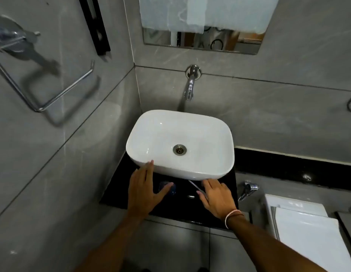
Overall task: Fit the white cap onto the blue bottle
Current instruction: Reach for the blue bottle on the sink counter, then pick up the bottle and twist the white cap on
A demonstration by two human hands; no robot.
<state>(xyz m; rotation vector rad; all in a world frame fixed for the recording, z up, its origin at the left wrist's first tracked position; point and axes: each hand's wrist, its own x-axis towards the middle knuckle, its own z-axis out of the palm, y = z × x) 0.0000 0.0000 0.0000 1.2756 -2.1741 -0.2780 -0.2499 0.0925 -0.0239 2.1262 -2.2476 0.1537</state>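
Note:
The blue bottle (167,188) stands on the black counter (115,195) just in front of the white basin, seen from above and partly covered by my thumb. My left hand (144,190) hovers over it with fingers spread, fingertips near the basin's front wall. My right hand (216,197) is open to the right, fingers apart. A thin white tube or strip (195,186) lies slanted on the counter under its fingertips. I cannot make out the white cap clearly; a small pale glint (191,196) sits between the hands.
The white basin (225,138) fills the counter's back, with a chrome wall tap (190,85) above it. A towel ring (43,85) hangs on the left wall. A white toilet cistern (300,222) and a chrome valve (248,190) stand right.

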